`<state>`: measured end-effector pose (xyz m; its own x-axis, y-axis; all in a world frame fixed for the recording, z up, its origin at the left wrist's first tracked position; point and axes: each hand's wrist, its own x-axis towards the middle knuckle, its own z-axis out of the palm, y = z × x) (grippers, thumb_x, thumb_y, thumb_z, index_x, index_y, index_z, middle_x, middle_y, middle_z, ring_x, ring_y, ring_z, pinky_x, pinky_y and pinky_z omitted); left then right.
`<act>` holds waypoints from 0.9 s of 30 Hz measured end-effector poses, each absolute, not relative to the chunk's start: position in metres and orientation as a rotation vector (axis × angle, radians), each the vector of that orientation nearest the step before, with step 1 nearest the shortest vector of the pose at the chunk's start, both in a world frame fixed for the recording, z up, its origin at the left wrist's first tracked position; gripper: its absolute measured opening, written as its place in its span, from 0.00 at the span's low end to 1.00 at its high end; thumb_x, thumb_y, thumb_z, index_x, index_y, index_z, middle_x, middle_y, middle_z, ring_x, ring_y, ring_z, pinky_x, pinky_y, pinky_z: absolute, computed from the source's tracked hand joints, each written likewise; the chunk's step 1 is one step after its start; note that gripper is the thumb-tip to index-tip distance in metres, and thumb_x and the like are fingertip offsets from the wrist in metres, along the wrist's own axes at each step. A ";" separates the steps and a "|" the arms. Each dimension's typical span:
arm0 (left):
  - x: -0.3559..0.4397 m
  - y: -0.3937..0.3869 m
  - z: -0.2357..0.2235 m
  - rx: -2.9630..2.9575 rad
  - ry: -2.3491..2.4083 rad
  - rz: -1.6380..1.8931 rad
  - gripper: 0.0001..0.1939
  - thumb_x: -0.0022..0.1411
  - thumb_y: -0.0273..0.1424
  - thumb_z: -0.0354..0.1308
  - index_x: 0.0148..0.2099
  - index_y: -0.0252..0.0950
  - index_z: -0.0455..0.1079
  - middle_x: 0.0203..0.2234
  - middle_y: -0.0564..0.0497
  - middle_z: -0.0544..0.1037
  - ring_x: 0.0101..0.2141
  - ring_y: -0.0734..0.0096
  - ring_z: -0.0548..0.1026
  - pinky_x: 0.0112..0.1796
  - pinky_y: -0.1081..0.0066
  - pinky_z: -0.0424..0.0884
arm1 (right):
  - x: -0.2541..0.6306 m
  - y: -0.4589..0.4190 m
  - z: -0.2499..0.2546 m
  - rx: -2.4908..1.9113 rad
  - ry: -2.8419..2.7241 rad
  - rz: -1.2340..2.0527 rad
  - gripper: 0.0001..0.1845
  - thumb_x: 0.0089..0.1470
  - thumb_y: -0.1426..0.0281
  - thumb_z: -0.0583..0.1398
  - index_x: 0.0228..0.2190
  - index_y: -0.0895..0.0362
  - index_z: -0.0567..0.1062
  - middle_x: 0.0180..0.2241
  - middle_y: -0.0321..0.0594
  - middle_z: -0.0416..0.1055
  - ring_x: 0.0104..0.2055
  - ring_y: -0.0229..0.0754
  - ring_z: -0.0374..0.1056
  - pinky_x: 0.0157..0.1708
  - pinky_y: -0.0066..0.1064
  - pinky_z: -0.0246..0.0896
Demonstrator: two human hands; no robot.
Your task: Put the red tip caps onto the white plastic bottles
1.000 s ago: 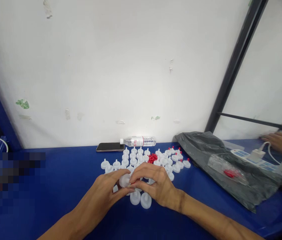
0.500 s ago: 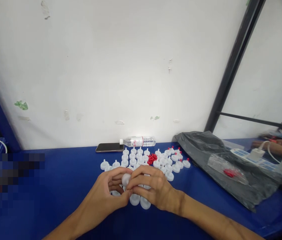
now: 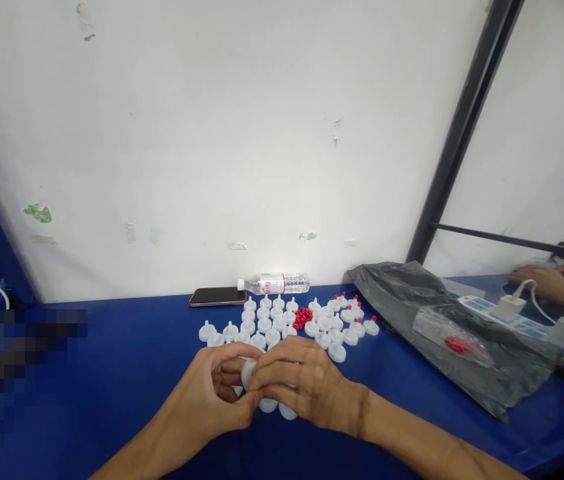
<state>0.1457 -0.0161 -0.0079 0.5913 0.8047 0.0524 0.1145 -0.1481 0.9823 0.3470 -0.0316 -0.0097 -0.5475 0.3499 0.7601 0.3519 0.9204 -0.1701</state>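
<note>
A white plastic nozzle cap is held between my two hands, its round end facing left. My left hand curls around it, thumb below and fingers behind. From the right side, the bent fingers of my right hand press on the same cap; what lies under those fingertips is hidden. Just beyond the hands stand several white nozzle caps with their spouts up. A small heap of red tips lies among them. At the right of the group, some caps carry a red tip on the spout.
A phone and a water bottle lie by the wall. On the right, a grey plastic bag bears a clear pouch with red tips. Behind it are a power strip and another person's hands.
Both hands have shifted slightly down and left with the white cap between them. The right fingers now cover more of it. The view has moved a little.
</note>
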 end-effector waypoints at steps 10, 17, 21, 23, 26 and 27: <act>0.122 0.005 -0.001 2.380 1.322 1.067 0.15 0.69 0.40 0.49 0.49 0.42 0.74 0.38 0.49 0.80 0.30 0.64 0.75 0.30 0.67 0.70 | 0.402 0.004 0.022 -1.020 -1.764 -0.102 0.06 0.58 0.65 0.66 0.36 0.53 0.79 0.35 0.38 0.81 0.32 0.41 0.75 0.39 0.33 0.70; 0.094 0.049 -0.014 2.532 1.666 0.915 0.19 0.64 0.29 0.47 0.53 0.36 0.73 0.51 0.41 0.75 0.51 0.48 0.72 0.49 0.53 0.71 | 0.473 0.040 0.016 -1.520 -1.763 -0.176 0.09 0.63 0.67 0.60 0.38 0.56 0.80 0.37 0.43 0.81 0.40 0.47 0.77 0.43 0.34 0.65; 0.087 0.061 -0.026 2.488 1.686 0.849 0.19 0.63 0.30 0.49 0.52 0.35 0.74 0.49 0.39 0.76 0.50 0.47 0.73 0.51 0.51 0.70 | 0.482 0.052 0.001 -1.590 -1.819 -0.181 0.07 0.60 0.70 0.62 0.35 0.57 0.81 0.35 0.46 0.82 0.38 0.48 0.77 0.38 0.34 0.63; 0.086 0.062 -0.028 2.473 1.679 0.819 0.18 0.64 0.31 0.49 0.52 0.36 0.74 0.47 0.39 0.77 0.49 0.48 0.75 0.50 0.52 0.71 | 0.483 0.055 -0.003 -1.610 -1.845 -0.192 0.07 0.60 0.70 0.62 0.35 0.57 0.82 0.35 0.47 0.82 0.38 0.48 0.77 0.37 0.33 0.62; 0.087 0.062 -0.028 2.456 1.671 0.783 0.17 0.66 0.35 0.48 0.51 0.37 0.73 0.45 0.40 0.77 0.46 0.49 0.76 0.49 0.52 0.71 | 0.483 0.059 -0.006 -1.618 -1.893 -0.198 0.07 0.59 0.71 0.63 0.34 0.58 0.82 0.34 0.47 0.82 0.38 0.48 0.77 0.38 0.33 0.63; 0.087 0.062 -0.028 2.450 1.671 0.774 0.17 0.66 0.37 0.48 0.50 0.37 0.73 0.44 0.41 0.77 0.46 0.50 0.76 0.48 0.52 0.71 | 0.484 0.060 -0.006 -1.618 -1.908 -0.197 0.06 0.58 0.71 0.63 0.34 0.58 0.82 0.34 0.47 0.82 0.38 0.48 0.77 0.38 0.33 0.63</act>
